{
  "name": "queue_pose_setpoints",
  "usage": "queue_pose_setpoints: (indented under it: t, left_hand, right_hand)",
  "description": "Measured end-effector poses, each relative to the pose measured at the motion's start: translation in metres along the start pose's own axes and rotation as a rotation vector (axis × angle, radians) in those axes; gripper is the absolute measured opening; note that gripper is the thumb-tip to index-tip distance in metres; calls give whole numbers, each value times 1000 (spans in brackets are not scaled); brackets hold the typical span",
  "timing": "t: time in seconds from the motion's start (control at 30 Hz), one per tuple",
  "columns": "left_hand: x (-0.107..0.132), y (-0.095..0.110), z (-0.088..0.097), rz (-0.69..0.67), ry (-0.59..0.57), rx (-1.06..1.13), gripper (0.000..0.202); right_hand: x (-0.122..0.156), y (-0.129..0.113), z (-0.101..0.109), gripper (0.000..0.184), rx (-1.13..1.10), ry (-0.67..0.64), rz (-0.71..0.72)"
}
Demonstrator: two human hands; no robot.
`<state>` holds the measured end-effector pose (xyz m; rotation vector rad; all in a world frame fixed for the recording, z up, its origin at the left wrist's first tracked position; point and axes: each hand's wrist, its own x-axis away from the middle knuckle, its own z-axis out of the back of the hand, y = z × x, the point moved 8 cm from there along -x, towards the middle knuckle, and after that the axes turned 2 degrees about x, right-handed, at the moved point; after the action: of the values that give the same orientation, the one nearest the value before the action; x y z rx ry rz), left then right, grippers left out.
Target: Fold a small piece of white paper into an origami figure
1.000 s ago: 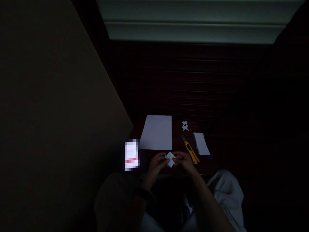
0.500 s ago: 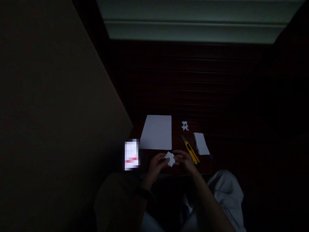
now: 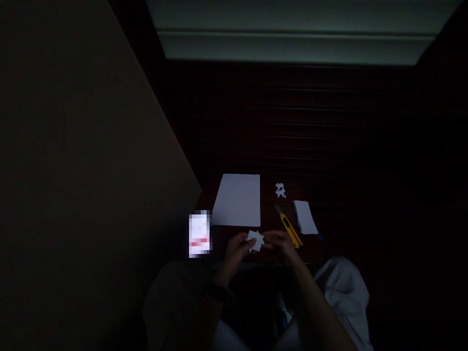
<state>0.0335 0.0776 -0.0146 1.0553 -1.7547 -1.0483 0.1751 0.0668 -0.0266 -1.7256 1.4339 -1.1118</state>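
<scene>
A small folded white paper [image 3: 257, 241] with several pointed corners is held between my hands at the near part of the dark table. My left hand [image 3: 237, 247] pinches it from the left, the thumb lying across its face. On the other side, the fingertips of my right hand [image 3: 282, 243] close on its right corner. Just beyond my right hand lies a yellow utility knife [image 3: 288, 230], its blade out and pointing away to the left. A large white sheet of paper [image 3: 239, 200] rests flat beyond my left hand.
Small white paper scraps [image 3: 280, 190] lie near the table's far edge. A stack of white paper slips [image 3: 306, 217] sits at the right, with a small blue thing [image 3: 321, 237] by it. A bright blurred screen [image 3: 199, 234] glows at the left, near the wall [image 3: 91, 170].
The folded paper has turned a little in my fingers and shifted slightly left. My right fingers have moved to its right corner. The knife and the other papers stay put.
</scene>
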Motion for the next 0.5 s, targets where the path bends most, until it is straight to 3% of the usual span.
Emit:
queue_pose_setpoints:
  t: [0.27, 0.5]
  left_hand:
    - [3, 4, -2, 31, -16, 16, 33]
    - [2, 1, -3, 57, -46, -34, 37]
  right_hand:
    - [1, -12, -9, 18, 221, -117, 123]
    - [5, -18, -22, 30, 277, -249, 49]
